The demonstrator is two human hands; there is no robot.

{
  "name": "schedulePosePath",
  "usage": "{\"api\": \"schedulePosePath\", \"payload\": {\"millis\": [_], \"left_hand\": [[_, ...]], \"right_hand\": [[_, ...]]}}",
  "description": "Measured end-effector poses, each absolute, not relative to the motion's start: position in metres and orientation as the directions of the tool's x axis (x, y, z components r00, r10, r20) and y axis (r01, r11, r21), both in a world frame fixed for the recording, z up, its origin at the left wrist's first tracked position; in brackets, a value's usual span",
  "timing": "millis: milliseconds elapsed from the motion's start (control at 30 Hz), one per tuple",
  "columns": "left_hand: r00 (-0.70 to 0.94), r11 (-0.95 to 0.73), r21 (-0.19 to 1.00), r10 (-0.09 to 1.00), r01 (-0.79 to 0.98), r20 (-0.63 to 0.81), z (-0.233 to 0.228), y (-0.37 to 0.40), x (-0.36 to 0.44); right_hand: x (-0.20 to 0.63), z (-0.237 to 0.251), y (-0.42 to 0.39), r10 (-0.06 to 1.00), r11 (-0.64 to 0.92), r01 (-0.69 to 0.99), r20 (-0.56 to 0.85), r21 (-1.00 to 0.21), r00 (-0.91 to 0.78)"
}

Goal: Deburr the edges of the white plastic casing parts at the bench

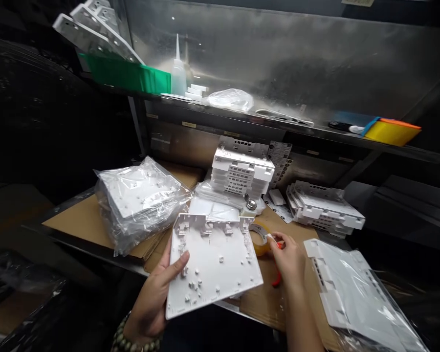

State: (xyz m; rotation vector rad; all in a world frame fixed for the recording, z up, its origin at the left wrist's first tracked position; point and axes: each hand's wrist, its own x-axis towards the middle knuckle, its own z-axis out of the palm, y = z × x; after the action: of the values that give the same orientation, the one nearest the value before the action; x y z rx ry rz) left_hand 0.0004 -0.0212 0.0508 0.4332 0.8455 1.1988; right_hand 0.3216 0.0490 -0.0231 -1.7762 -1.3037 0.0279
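Note:
My left hand (154,291) grips a white plastic housing panel (220,274) by its left edge, thumb on the inner face. The panel is tilted toward me and shows small posts and clips. To the right of it, my right hand (289,256) is closed, with a small white piece (270,236) at its fingertips; its kind is unclear. A red-handled tool (276,279) shows below that hand, partly hidden by it; I cannot tell whether the hand touches it. Beside the fingers lies a roll of yellow tape (260,238).
Bagged white panels (143,195) lie on cardboard at left. Stacked white housings (242,171) stand behind, near a small bottle with a metal cap (250,204). More housings (324,208) and a plastic-covered panel stack (359,288) are at right. A shelf above holds a green bin (128,73).

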Motion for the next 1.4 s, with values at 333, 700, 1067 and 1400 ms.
{"api": "schedulePosePath", "payload": {"millis": [333, 700, 1067, 1400], "left_hand": [[0.458, 0.444, 0.321, 0.888, -0.837, -0.032, 0.037, -0.003, -0.02], [0.465, 0.472, 0.769, 0.847, -0.431, -0.259, 0.024, 0.0, -0.016], [0.511, -0.302, 0.826, 0.859, 0.475, 0.02, -0.025, 0.027, -0.012], [0.55, -0.273, 0.787, 0.829, 0.553, -0.099, -0.028, 0.064, -0.007]], "right_hand": [[0.306, -0.045, 0.066, 0.849, 0.036, 0.722, 0.403, -0.691, 0.343], [0.269, -0.006, -0.015, 0.955, -0.174, -0.285, -0.232, -0.943, 0.183], [0.361, -0.042, -0.121, 0.627, -0.055, -0.671, -0.549, -0.74, 0.553], [0.347, -0.024, -0.138, 0.622, 0.123, -0.592, -0.403, -0.797, 0.672]]}}
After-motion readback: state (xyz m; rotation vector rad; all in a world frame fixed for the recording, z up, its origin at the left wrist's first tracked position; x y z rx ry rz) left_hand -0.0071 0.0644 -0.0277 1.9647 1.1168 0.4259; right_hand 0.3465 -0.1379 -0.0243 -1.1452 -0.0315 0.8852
